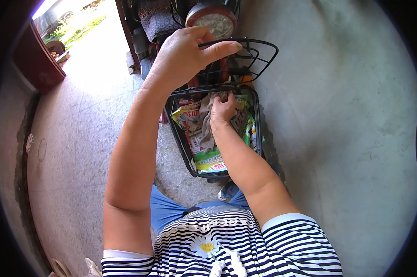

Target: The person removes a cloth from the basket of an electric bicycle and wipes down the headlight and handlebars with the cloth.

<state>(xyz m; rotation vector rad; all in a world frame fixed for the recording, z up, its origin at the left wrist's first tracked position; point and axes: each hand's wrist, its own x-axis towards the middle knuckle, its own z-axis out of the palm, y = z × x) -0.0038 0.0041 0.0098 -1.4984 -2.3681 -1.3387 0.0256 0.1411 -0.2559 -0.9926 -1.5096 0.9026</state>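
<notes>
My left hand [183, 55] grips the black wire lid [269, 45], which stands raised at the far side of a black basket [185, 152]. Inside the basket, my right hand [223, 110] has its fingers closed on a wrinkled grey-brown cloth [205, 117]; the fingertips are partly hidden. Beneath the cloth lie colourful printed sheets or bags [210, 161] in green, yellow and red, lining the basket floor and sides. Whether they are paper or plastic I cannot tell.
Behind the lid stands a vehicle with a round headlamp [213, 25] and a patterned cloth [158, 21] on it. A grey wall [337, 115] runs along the right. To the left are a speckled floor [83, 152], a dark red door [35, 60] and a bright doorway.
</notes>
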